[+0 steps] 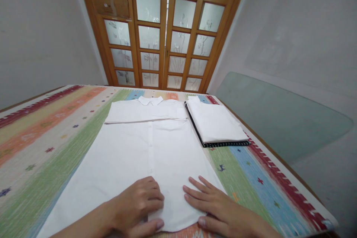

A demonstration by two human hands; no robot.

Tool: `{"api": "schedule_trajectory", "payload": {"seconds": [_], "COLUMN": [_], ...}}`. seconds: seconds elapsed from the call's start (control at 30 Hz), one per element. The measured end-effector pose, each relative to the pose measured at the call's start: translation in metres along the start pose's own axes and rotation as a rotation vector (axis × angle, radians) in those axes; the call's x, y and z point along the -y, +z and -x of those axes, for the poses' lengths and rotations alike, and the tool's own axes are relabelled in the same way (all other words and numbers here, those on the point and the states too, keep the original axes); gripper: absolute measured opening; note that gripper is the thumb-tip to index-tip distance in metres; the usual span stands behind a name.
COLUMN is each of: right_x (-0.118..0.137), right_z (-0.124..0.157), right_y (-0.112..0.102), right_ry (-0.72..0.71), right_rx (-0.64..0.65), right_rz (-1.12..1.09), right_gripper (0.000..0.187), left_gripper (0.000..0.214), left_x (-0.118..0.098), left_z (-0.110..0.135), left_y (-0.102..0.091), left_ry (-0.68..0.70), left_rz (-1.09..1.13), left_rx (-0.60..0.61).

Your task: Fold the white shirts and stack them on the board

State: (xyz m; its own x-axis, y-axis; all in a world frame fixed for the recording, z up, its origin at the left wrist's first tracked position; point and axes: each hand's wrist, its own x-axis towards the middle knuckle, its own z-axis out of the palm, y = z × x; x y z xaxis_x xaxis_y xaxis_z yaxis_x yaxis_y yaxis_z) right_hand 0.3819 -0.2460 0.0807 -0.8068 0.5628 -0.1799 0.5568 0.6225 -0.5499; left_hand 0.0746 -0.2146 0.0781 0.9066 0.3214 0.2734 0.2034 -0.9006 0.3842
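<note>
A white collared shirt [125, 156] lies front up, its buttoned placket down the middle and its sleeves laid across the chest in a folded band. Near the hem, my left hand [136, 202] rests on the cloth with bent fingers, the thumb apart from them and no fabric visibly pinched. My right hand [214, 202] lies flat on the lower right part of the shirt, fingers spread, thumb by the hem edge. To the right of the shirt sits a stack of folded clothes, with a white garment [220, 122] over a black patterned one [225, 144].
A striped, multicoloured cloth [41, 163] covers the table. Walls stand on both sides, and a greenish panel [273, 111] is at the right wall beyond the table edge. Wooden doors with glass panes [164, 37] are at the far end.
</note>
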Motion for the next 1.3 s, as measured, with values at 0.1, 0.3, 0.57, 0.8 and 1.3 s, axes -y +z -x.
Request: {"api": "schedule_trajectory", "payload": {"seconds": [0.1, 0.3, 0.57, 0.8, 1.3], "right_x": [0.002, -0.006, -0.025, -0.064, -0.104], "right_z": [0.000, -0.027, -0.084, -0.135, -0.229], "right_y": [-0.016, -0.030, -0.047, -0.081, -0.124], "right_ry": [0.014, 0.175, 0.276, 0.364, 0.658], "right_rx": [0.038, -0.220, -0.444, -0.591, -0.369], "right_rz": [-0.126, -0.228, -0.073, 0.166, 0.562], "right_gripper": [0.054, 0.035, 0.027, 0.025, 0.029], "left_gripper": [0.023, 0.056, 0.074, 0.072, 0.078], "left_x": [0.024, 0.085, 0.135, 0.138, 0.137], "left_z": [-0.014, -0.049, -0.082, -0.080, -0.081], "left_y": [0.000, 0.017, 0.021, 0.029, 0.030], "left_ry": [-0.101, -0.416, -0.618, -0.589, -0.610], "left_rz": [-0.128, -0.274, -0.316, -0.397, -0.357], "left_rx": [-0.055, -0.014, -0.040, -0.105, -0.091]}}
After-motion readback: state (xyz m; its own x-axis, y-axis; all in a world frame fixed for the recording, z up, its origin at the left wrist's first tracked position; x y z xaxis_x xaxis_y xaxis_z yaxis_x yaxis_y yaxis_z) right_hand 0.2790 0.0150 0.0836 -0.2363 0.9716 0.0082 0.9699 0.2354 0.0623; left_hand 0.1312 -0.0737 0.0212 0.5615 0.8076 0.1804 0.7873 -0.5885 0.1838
